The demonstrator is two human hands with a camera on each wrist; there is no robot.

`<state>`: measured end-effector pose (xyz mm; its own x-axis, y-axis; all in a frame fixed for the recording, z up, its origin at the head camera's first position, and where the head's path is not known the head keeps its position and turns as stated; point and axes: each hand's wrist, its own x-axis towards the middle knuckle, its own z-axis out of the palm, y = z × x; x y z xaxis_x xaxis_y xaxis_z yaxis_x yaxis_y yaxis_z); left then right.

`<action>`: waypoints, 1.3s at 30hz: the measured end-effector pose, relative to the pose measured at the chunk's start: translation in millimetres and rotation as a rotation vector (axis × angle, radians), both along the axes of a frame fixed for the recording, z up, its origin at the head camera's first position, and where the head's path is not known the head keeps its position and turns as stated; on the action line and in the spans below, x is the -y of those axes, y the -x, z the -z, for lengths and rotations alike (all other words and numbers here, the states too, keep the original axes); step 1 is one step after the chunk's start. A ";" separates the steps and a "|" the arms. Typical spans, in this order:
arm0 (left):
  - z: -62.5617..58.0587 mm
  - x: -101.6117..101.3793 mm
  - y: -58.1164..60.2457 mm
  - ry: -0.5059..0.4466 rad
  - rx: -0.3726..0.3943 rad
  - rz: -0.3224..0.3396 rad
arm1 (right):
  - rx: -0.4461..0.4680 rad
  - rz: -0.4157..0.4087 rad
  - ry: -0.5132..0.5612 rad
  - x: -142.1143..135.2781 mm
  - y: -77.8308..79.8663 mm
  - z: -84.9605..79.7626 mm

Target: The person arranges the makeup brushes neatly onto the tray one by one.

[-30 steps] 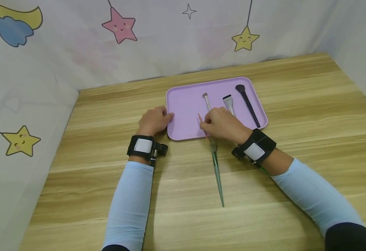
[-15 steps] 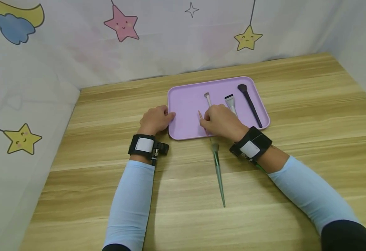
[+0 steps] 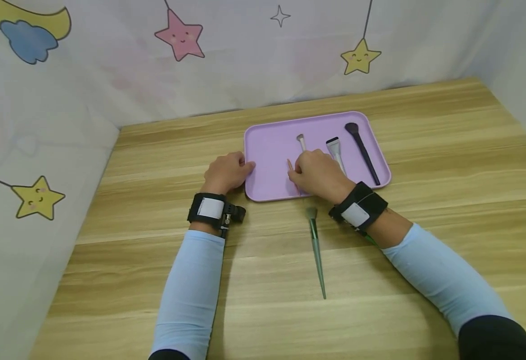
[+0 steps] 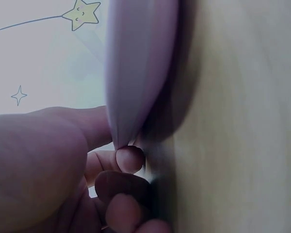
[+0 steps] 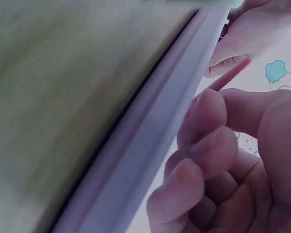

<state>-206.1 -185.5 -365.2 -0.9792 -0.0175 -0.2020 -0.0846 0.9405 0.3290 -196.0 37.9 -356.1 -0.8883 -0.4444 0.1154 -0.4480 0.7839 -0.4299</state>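
Observation:
My left hand (image 3: 227, 172) holds the left edge of a lilac tray (image 3: 267, 142), thumb on the rim and fingertips curled beneath it in the left wrist view. Above the tray's front part, my right hand (image 3: 320, 172) pinches a slim pink makeup brush (image 3: 290, 164); its pointed handle end sticks out past the fingers, and much of it is hidden by the hand. In the tray lie a small white-handled brush (image 3: 301, 139), partly covered by my right hand, a flat silver brush (image 3: 336, 149) with black bristles, and a black fluffy brush (image 3: 363, 151).
A green makeup brush (image 3: 317, 255) lies on the wooden table (image 3: 263, 290) in front of the tray, bristles toward it. Behind the table hangs a white curtain (image 3: 244, 65) with printed stars.
The pink brush's lower end, which reached over the tray's front edge toward the green brush, is now drawn back to the tray. My left hand stays at the tray's edge.

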 end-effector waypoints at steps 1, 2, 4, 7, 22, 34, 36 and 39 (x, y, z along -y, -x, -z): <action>0.2 -0.1 0.0 0.001 -0.003 -0.001 | 0.002 -0.002 0.000 -0.1 0.1 0.0; 0.3 -0.2 0.0 0.004 -0.007 -0.002 | 0.002 -0.004 0.002 0.0 0.4 -0.1; 0.8 -0.2 0.1 0.008 -0.014 -0.002 | 0.008 -0.008 0.001 -0.1 1.0 -0.2; 0.9 -0.4 0.0 0.007 -0.015 -0.001 | 0.050 -0.012 -0.015 -0.1 1.3 -0.9; 0.6 0.1 1.1 0.011 -0.008 0.001 | 0.140 -0.056 -0.103 2.2 -3.6 -1.7; -1.2 -0.9 0.1 0.002 0.004 -0.006 | 0.123 -0.090 -0.047 -5.9 -8.9 -9.9; -1.7 -1.0 -0.2 -0.001 0.009 -0.007 | 0.120 -0.092 -0.045 -6.8 -10.3 -11.7; -1.1 -0.4 -0.4 -0.002 0.011 -0.007 | 0.119 -0.093 -0.044 -7.9 -12.7 -13.9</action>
